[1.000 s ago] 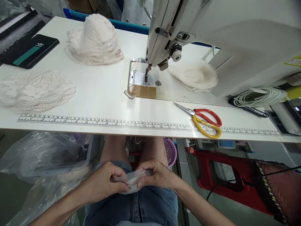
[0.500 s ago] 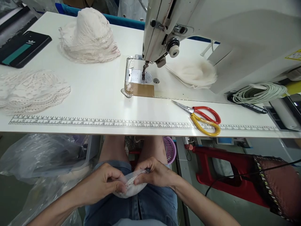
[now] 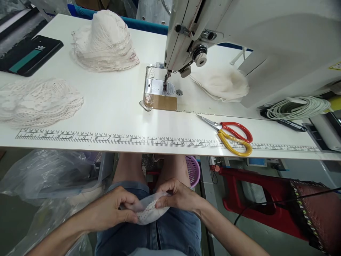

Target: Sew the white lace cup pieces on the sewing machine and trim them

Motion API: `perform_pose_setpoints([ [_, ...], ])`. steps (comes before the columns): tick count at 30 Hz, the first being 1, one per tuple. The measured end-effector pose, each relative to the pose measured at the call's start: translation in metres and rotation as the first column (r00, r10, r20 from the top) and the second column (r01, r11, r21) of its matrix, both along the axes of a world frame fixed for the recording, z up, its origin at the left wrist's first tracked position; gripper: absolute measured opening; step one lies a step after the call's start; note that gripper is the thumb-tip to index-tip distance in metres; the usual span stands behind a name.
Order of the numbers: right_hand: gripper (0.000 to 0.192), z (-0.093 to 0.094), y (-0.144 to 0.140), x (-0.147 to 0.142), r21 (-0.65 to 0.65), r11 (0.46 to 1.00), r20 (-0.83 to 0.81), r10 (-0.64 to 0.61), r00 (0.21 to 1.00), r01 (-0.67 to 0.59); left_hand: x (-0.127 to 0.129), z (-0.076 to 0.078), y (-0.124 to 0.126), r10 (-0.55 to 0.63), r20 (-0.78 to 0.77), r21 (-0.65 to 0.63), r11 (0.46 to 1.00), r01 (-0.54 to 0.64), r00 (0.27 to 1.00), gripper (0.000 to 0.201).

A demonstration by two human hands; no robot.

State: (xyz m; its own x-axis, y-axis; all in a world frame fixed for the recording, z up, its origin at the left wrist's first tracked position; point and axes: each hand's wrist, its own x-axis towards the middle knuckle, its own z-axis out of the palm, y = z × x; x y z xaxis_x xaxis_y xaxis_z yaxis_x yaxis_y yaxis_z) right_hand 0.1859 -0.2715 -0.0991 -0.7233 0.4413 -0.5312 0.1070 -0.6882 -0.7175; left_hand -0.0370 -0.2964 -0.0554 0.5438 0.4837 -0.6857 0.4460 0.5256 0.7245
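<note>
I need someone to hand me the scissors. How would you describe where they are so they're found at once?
Start at the white sewing machine on the table. Just in front of its base, by the printed ruler, lie the scissors, the only thing there with one red and one yellow handle.

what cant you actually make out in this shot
- Middle of the lace piece, head view: covered by the left hand and right hand.
- Needle under the sewing machine: too small to tell if threaded.
- Phone: cut off by the left edge.
- Contents of the plastic bags: blurred by glare and folds.
</note>
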Motion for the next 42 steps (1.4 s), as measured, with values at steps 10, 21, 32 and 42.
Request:
perform_pose_setpoints([
  [10, 0.03, -0.003, 0.0, 0.0, 0.022, 1.0, -0.008, -0.005, 1.0, 0.006, -0.004, 0.004, -0.002, -0.005, -0.087, -0.008, 1.0, 0.004, 0.996, 0.013],
  [21, 0.03, -0.001, -0.002, -0.001, -0.055, 0.998, -0.059, -0.036, 0.998, 0.033, -0.014, -0.003, -0.002, 0.013, 0.048, -0.024, 1.0, -0.012, 0.999, 0.012],
  [32, 0.038, 0.002, -0.005, -0.007, 0.022, 1.0, -0.034, 0.003, 0.999, -0.003, 0.002, -0.009, 0.003, 0.06, 0.091, -0.051, 0.997, -0.055, 0.994, 0.016],
  [42, 0.039, 0.005, -0.003, 0.0, 0.092, 0.996, -0.126, -0.007, 0.992, 0.019, 0.004, -0.008, 0.001, 0.097, 0.01, -0.062, 0.993, -0.097, 0.995, 0.017],
])
